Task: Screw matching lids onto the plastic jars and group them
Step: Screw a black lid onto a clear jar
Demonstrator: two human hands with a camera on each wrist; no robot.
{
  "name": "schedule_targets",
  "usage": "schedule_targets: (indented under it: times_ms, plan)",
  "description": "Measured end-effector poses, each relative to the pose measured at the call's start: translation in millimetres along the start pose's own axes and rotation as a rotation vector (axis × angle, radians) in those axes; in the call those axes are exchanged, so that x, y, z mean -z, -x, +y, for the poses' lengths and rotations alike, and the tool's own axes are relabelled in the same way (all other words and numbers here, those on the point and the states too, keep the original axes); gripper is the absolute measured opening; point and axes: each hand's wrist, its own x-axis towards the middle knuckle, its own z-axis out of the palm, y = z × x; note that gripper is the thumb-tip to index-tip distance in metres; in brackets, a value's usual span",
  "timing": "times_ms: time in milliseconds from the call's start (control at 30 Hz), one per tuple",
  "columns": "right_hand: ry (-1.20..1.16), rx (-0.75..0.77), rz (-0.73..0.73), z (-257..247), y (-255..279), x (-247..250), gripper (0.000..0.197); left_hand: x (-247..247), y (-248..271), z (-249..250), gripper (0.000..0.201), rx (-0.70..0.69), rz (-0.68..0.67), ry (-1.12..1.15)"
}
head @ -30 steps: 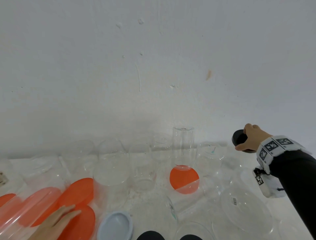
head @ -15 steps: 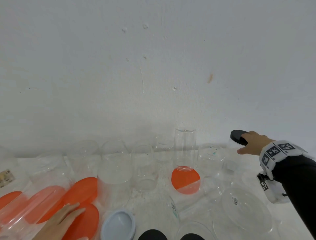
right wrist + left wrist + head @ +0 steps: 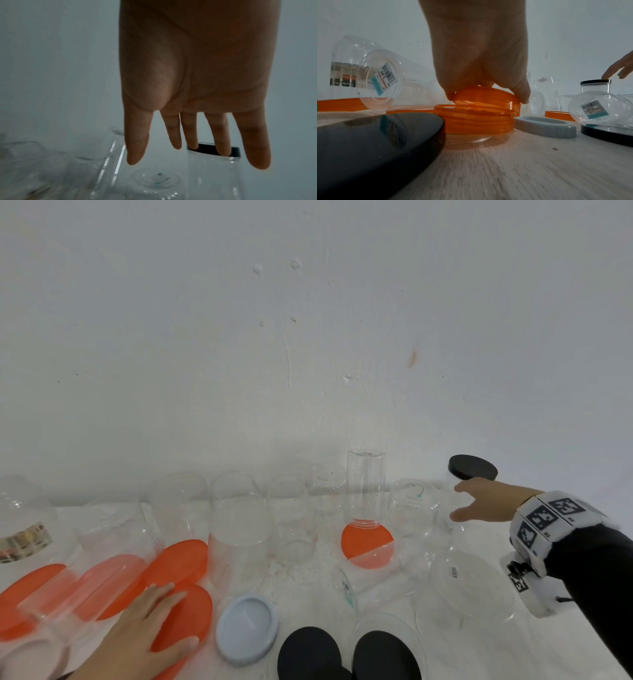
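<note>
Clear plastic jars (image 3: 239, 529) crowded across a pale wooden table (image 3: 530, 169) against a white wall (image 3: 308, 320), some upright, some lying on their sides. Orange lids (image 3: 178, 563) lying among the jars at the left, one more orange lid (image 3: 366, 546) near the middle under a tall narrow jar (image 3: 365, 484). Pale blue-grey lid (image 3: 247, 628) and two black lids (image 3: 308, 652) near the front edge.

Left hand (image 3: 137, 642) resting palm down on an orange lid (image 3: 486, 98) at the near left, fingers (image 3: 520, 93) fairly straight and a little apart, tips touching its top and rim; lid tilted on top of another orange lid (image 3: 474, 120) beneath it.

Right hand (image 3: 486, 505) reaching out at the far right, sleeve dark, wrist wrapped in a white band with black square markers (image 3: 548, 518). Fingers (image 3: 221, 135) straight and spread, holding nothing. Just beyond the fingertips, an upright clear jar (image 3: 594, 89) with a black lid (image 3: 472, 468) already on it, standing close to the wall at the right end of the row. Whether the fingertips touch that lid: cannot tell.

Barcode price stickers (image 3: 386, 73) visible on the bottoms of two tipped jars.
</note>
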Motion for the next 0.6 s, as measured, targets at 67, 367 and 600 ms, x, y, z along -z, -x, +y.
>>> schedule_targets:
  times_ms: [67, 367, 600]
  plan:
    - [0.019, 0.071, -0.019, -16, 12, -5, 0.071, 12, 8, 21, 0.11, -0.036, 0.043, -0.021]
    - [0.248, 0.455, -0.072, -125, 60, -47, 0.073, 52, 40, 83, 0.141, 0.062, -0.078, -0.245]
    - [0.523, 0.422, -0.082, -161, 67, -85, 0.071, 44, 49, 92, 0.127, -0.02, -0.011, -0.377]
